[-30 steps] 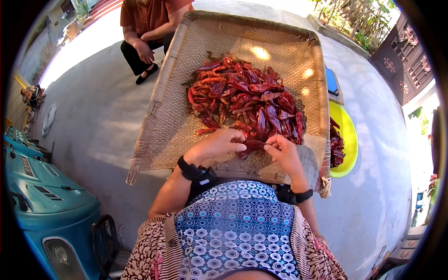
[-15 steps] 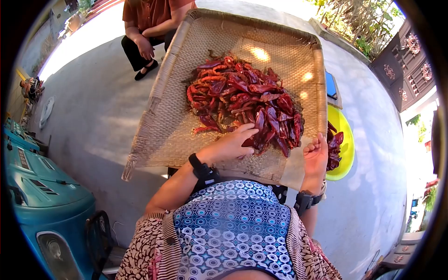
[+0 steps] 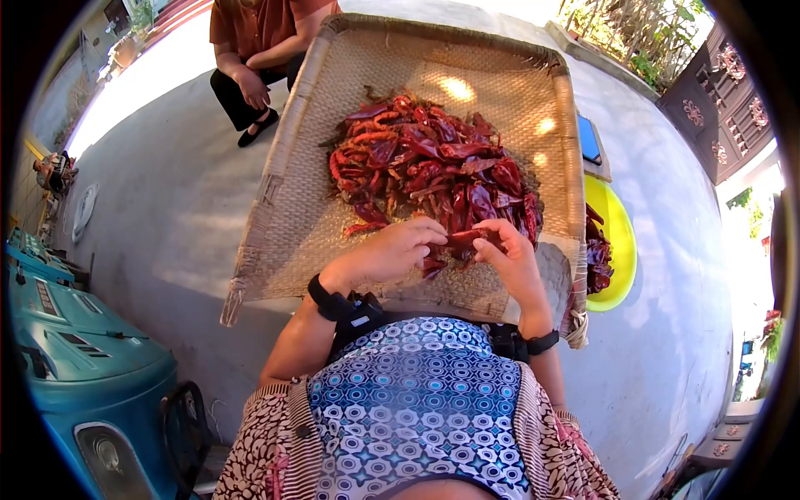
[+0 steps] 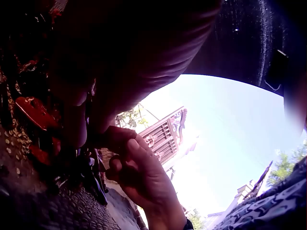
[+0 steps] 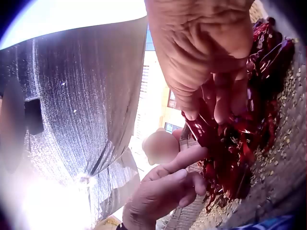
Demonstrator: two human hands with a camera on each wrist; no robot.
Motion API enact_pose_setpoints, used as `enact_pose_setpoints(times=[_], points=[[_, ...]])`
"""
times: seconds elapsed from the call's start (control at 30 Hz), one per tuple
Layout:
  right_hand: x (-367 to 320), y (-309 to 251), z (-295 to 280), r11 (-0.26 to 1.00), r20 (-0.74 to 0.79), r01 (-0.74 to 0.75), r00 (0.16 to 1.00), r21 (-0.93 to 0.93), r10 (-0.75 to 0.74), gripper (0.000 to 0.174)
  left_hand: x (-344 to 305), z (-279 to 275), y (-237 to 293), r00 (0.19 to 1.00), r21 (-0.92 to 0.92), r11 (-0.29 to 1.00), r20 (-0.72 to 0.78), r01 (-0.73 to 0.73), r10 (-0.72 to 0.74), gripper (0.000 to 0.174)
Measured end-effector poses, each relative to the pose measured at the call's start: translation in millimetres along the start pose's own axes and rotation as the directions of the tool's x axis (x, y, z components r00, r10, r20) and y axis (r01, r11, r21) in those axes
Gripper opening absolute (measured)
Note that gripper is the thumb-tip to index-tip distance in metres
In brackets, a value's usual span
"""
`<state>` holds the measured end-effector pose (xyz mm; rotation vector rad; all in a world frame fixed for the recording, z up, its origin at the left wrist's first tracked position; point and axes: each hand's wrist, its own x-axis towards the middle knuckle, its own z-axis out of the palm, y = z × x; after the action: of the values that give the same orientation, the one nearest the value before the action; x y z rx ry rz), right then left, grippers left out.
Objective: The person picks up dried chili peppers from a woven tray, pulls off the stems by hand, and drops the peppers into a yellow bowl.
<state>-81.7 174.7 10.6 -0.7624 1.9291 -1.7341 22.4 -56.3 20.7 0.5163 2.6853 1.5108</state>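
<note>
A dried red chili pepper point(image 3: 465, 239) is stretched between my two hands, over the near side of a woven tray point(image 3: 287, 208). My left hand point(image 3: 387, 252) pinches one end between thumb and fingers. At the other end, my right hand point(image 3: 515, 268) grips it with thumb and forefinger. In the right wrist view the chili point(image 5: 197, 127) hangs from the right fingertips, the left hand point(image 5: 160, 191) close below. Just beyond both hands lies a heap of dried red chilies point(image 3: 425, 154). Pale seeds are scattered on the weave around it.
Right of the tray, a yellow basin point(image 3: 621, 250) holds more dark red chilies point(image 3: 597, 258). A blue flat object point(image 3: 589, 140) lies behind it. Someone in a rust-coloured shirt point(image 3: 271, 33) sits past the tray's far left corner. A teal vehicle point(image 3: 92, 367) stands at left.
Half a second ago my right hand was out at the tray's right edge beside the basin, empty; it is back beside the left hand, holding a chili. The left hand has drawn back slightly from the heap.
</note>
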Motion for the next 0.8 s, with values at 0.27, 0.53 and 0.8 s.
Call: enact_pose_setpoints(times=[0.27,0.53,0.8], points=[[-11,-2,-25,0.976,-0.336,-0.007,0.938,0.216,0.081,0.018,-9,3,-6,0.948,0.155,0.945,-0.188,0.288,-0.258,0.022],[-27,30,-113,0.445,-0.56,0.426,0.796,0.788,0.23,0.023,-12,6,-8,0.94,0.25,0.91,-0.179,0.33,-0.291,0.021],[-18,14,-44,0.837,-0.243,0.036,0.963,0.547,0.118,0.025,-1,8,1,0.873,0.144,0.946,-0.446,0.289,-0.198,0.014]])
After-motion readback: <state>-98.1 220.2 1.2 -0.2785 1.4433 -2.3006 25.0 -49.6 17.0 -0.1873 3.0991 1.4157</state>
